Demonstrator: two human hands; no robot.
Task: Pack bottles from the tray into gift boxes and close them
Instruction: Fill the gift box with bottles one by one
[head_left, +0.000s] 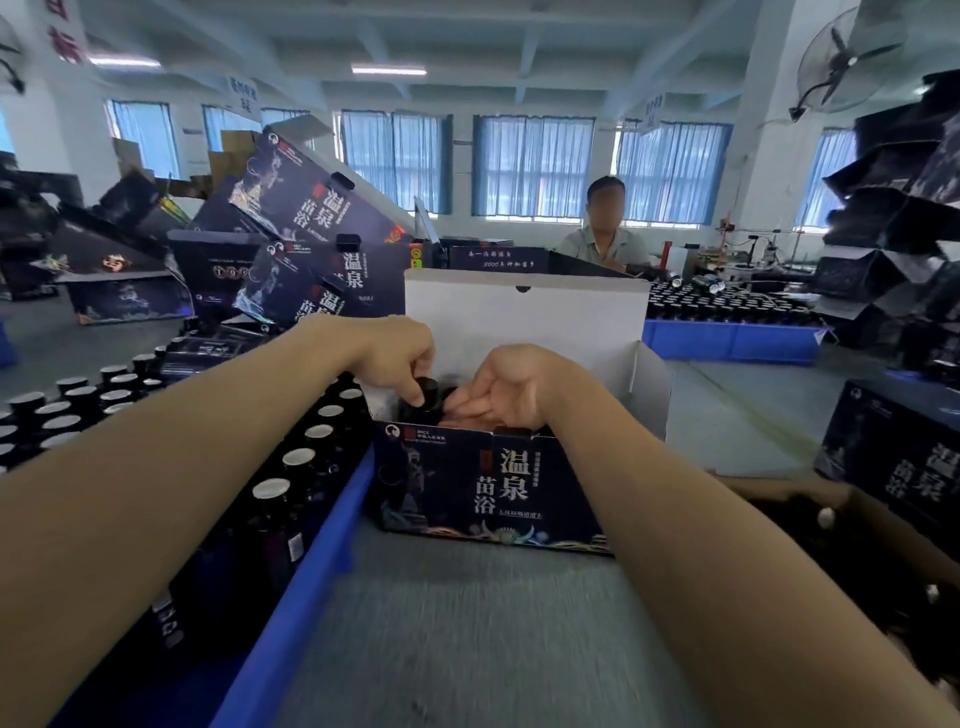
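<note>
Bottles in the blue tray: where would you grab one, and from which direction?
By the cap, from straight above. The bottles stand upright and packed close in the blue tray, so only their tops are free. The left hand holds a bottle by its cap that way.

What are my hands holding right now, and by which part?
The left hand pinches a bottle by its black cap; the right hand holds nothing.

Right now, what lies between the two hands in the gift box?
Head view: a black bottle cap, pinched by the left hand, the right hand open beside it.
</note>
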